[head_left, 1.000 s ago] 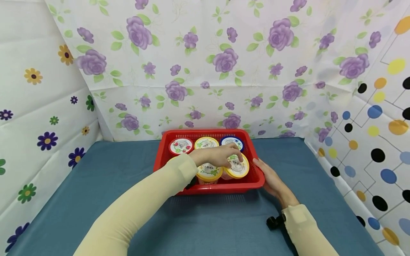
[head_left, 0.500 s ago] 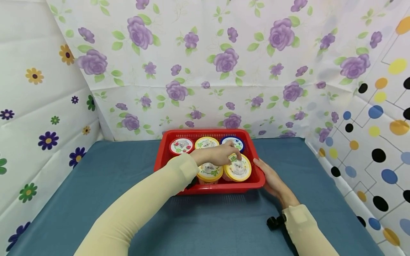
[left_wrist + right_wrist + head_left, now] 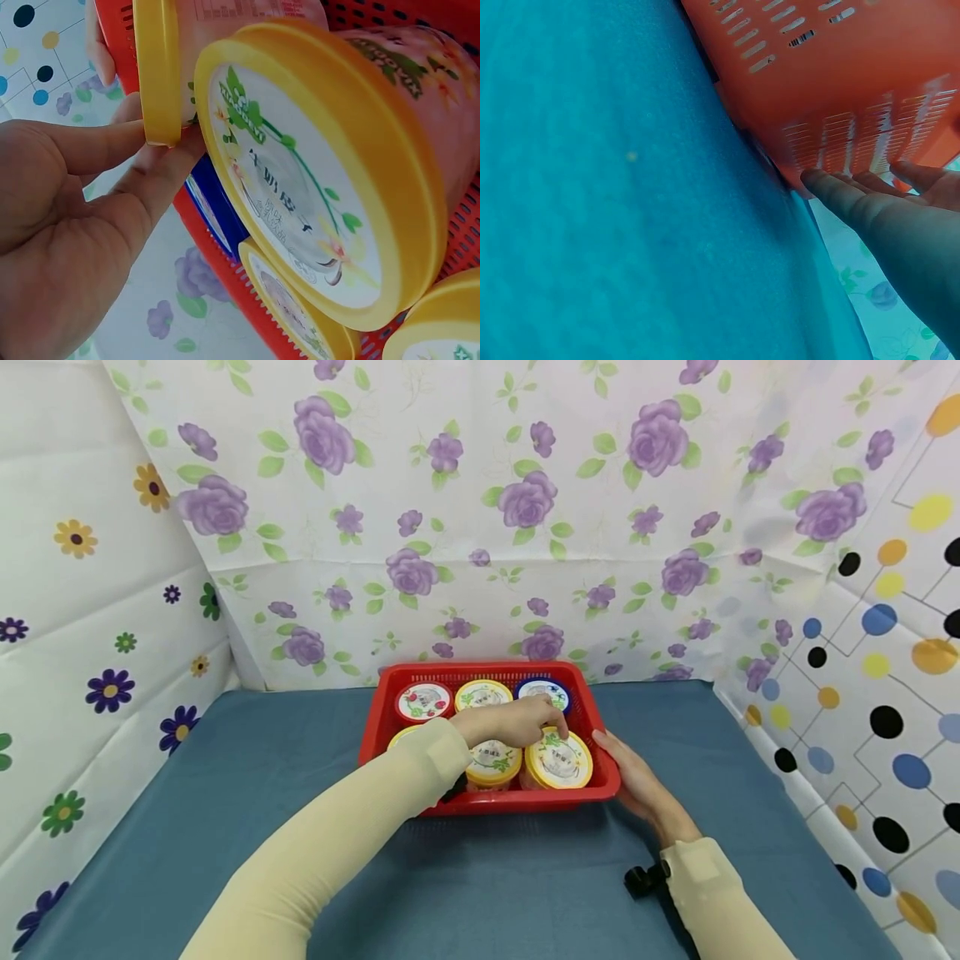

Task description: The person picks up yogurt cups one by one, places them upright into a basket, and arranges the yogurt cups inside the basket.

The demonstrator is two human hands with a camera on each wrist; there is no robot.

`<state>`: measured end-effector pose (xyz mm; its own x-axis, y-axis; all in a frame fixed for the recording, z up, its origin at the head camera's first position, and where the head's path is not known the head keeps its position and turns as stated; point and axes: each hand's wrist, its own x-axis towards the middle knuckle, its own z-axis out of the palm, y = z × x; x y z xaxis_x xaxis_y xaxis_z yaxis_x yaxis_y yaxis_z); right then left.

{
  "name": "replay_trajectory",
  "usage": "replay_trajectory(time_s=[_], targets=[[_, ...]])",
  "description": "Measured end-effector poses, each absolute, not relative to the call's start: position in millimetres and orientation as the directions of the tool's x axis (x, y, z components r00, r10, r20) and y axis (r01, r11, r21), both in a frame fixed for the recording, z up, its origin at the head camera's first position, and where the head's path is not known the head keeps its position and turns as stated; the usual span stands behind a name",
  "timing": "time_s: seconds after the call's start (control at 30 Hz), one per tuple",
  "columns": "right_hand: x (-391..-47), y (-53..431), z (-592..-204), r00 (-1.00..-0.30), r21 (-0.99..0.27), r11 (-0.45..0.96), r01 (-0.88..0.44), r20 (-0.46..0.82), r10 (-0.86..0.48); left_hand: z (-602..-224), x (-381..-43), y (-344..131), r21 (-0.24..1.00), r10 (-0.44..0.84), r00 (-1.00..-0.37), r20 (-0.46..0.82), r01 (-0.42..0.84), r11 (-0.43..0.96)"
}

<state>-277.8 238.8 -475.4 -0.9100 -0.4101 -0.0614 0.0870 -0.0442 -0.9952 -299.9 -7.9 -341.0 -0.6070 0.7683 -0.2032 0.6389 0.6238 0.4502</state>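
Observation:
A red plastic basket [image 3: 498,803] holds several ice cream tubs with printed lids. My left hand [image 3: 517,723] reaches across it to the front right tub [image 3: 558,761], which has a yellow lid. In the left wrist view, thumb and index finger [image 3: 161,180] pinch that tub's lid rim [image 3: 157,71]. Beside it stands the front middle tub [image 3: 300,187], also yellow-lidded. My right hand [image 3: 633,777] touches the basket's right side, its fingers extended along the slotted outer wall [image 3: 840,142] in the right wrist view.
In the back row are a red-lidded tub [image 3: 423,702], a yellow-lidded tub [image 3: 482,693] and a blue-lidded tub [image 3: 543,692]. A blue cloth [image 3: 480,877] covers the table. A flowered sheet [image 3: 465,527] hangs right behind the basket.
The front right tub has shifted toward the basket's front right corner, and its lid sits lower in the head view. My left hand has moved slightly with it; my right hand stays put.

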Motion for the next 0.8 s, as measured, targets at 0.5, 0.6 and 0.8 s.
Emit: replay_trajectory(time_s=[0.5,0.6,0.8], targets=[[-278.3,238.5,-476.3,-0.907,-0.996,-0.045,0.077,-0.052,-0.417,-338.2,-303.3,-12.3,0.45,0.806,-0.556,-0.203,0.678,0.581],[-278.3,238.9,-476.1,-0.904,-0.996,-0.043,0.075,-0.05,-0.425,-337.3,-302.3,-15.2,0.451,0.808,-0.537,-0.241,0.675,0.583],[-277.1,239.5,-474.0,-0.902,-0.996,-0.047,0.072,-0.045,-0.429,-338.8,-300.6,-17.7,0.459,0.795,-0.544,-0.269,0.653,0.602]])
